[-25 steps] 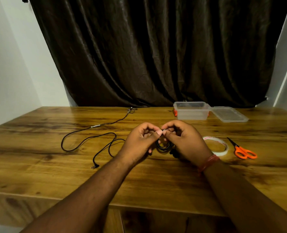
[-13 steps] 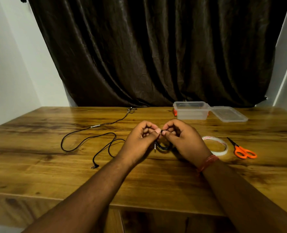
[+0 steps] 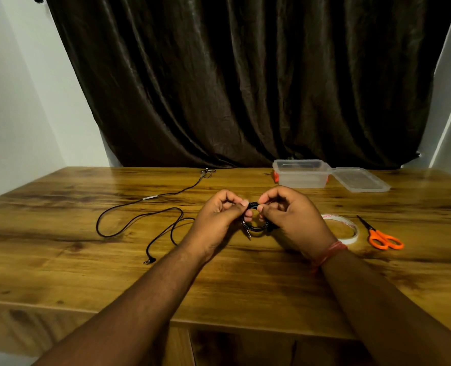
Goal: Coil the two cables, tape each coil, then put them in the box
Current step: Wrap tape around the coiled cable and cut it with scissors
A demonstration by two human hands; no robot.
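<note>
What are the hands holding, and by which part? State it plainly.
Both hands, left hand and right hand, pinch the top of one small black cable coil between them; its plug end hangs below. The second cable lies untouched.

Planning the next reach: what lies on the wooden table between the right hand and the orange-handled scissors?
In the head view, only the white roll of tape lies flat between the right hand and the orange-handled scissors.
</note>
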